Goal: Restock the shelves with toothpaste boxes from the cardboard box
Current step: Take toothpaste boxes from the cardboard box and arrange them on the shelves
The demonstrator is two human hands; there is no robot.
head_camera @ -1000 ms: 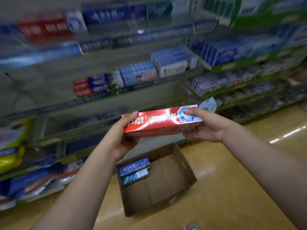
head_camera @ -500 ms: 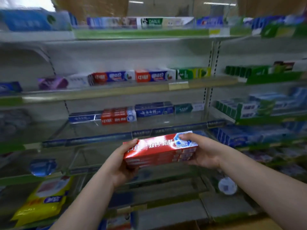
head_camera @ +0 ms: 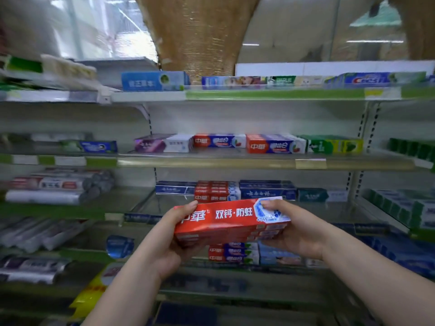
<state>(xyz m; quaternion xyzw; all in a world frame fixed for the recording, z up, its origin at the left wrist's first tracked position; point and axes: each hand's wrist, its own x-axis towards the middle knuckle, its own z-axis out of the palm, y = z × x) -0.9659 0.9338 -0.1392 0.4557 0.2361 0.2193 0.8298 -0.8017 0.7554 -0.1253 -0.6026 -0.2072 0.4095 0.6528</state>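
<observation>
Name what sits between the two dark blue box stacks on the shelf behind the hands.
A stack of red toothpaste boxes, flanked by the left blue stack and the right blue stack, as the head view shows.

Red toothpaste boxes (head_camera: 231,222) lifted fm carton to shelf (head_camera: 329,209) lvl.

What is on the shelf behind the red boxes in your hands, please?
A red stack of matching boxes, with blue boxes beside it. The held boxes hide the stack's bottom edge and the shelf before it.
</observation>
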